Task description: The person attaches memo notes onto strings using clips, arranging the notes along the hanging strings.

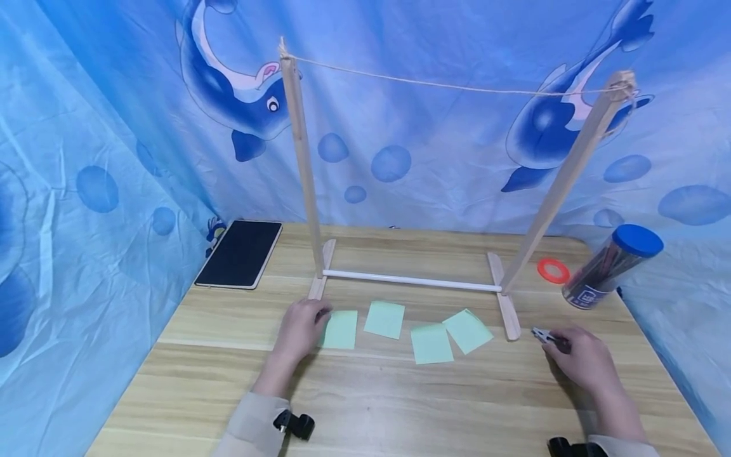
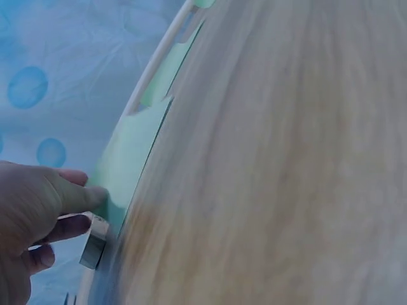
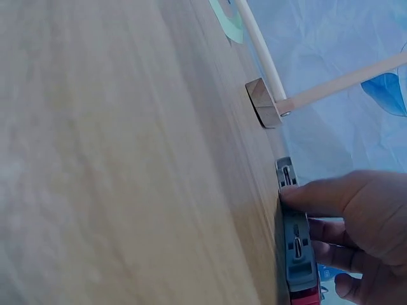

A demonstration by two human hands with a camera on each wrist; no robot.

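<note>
My left hand (image 1: 302, 328) rests at the left edge of the leftmost green sticky note (image 1: 341, 330), thumb touching it; the note lies on the table. Other sticky notes lie to its right: one (image 1: 385, 319) apart, and a pair (image 1: 432, 343) partly overlapping. At the right, my right hand (image 1: 582, 357) holds a small grey slotted tool (image 3: 297, 244) with a red end, thumb on one side and fingers on the other. The hand hides part of the tool in the head view, so its exact kind is unclear.
A wooden frame with two posts (image 1: 302, 158), a string (image 1: 422, 82) between their tops and a white bar (image 1: 411, 280) low down stands behind the notes. A tablet (image 1: 238, 255) lies at the left. A red ring (image 1: 553, 270) and a blue-lidded jar (image 1: 605, 270) are at the right.
</note>
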